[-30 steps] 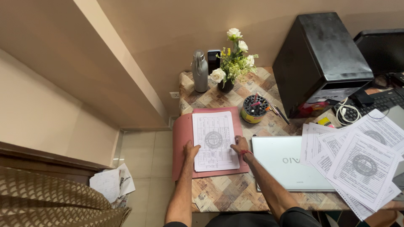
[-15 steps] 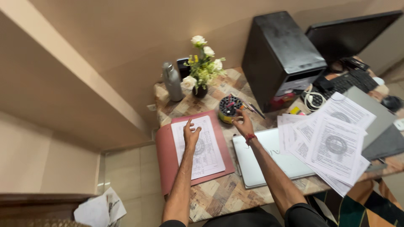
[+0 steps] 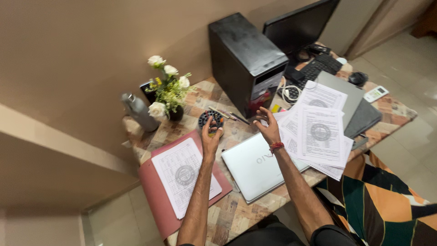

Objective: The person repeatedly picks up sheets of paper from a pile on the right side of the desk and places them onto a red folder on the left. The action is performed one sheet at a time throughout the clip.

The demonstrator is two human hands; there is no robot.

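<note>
left hand [image 3: 211, 139] grips pen holder [image 3: 210, 120]; right hand [image 3: 268, 129] hovers spread, empty.

Both forearms bare, extended forward, roughly parallel. Left hand [image 3: 211, 139] furthest out — fingers curled, palm down, fingertips bent over. Right hand [image 3: 268, 127] raised, fingers [image 3: 261, 114] spread and loosely curved — grasping nothing. Red thread band on right wrist. Dark sleeves at elbows.

An office desk: beyond the right hand [image 3: 268, 130] stand a computer tower [image 3: 246, 59], monitor [image 3: 300, 25] and keyboard [image 3: 318, 68]; printed forms [image 3: 321, 132] lie beside it, a laptop [image 3: 255, 166] under its wrist.
</note>
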